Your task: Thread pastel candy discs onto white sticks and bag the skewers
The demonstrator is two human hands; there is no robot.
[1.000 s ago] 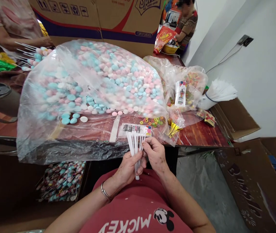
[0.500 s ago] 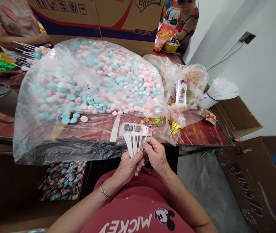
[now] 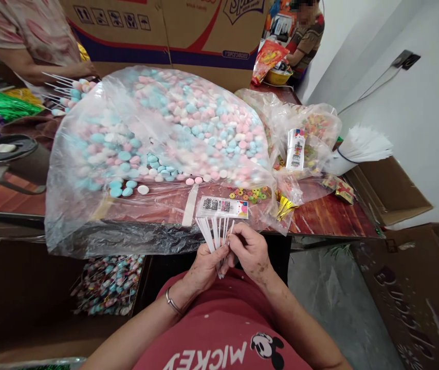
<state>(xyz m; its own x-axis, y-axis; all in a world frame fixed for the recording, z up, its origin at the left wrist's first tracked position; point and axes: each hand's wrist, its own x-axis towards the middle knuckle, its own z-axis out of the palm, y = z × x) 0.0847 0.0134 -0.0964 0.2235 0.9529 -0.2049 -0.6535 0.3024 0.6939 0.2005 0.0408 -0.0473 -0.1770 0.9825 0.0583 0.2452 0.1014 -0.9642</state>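
Observation:
My left hand (image 3: 206, 264) is closed around several thin white sticks (image 3: 212, 235), which fan out upward above the fingers. Close beside it on the right, my right hand (image 3: 251, 251) pinches at the rightmost stick. Just beyond the stick tips lies a clear packet with printed labels (image 3: 223, 206) at the table's front. A large clear plastic bag of pink, blue and white candies (image 3: 188, 118) spreads behind it. Small coloured ring candies (image 3: 248, 194) lie to the packet's right, near gold twist ties (image 3: 284, 206).
A dark mug (image 3: 22, 162) stands at the left. At the right are a white container of white sticks (image 3: 343, 159) and cardboard boxes (image 3: 404, 288). Finished candy sticks fill a box (image 3: 107, 285) below the table. Two other people are behind the table.
The whole view has shifted slightly, so the table things appear further right. Both hands keep hold of the sticks, with little change in their pose.

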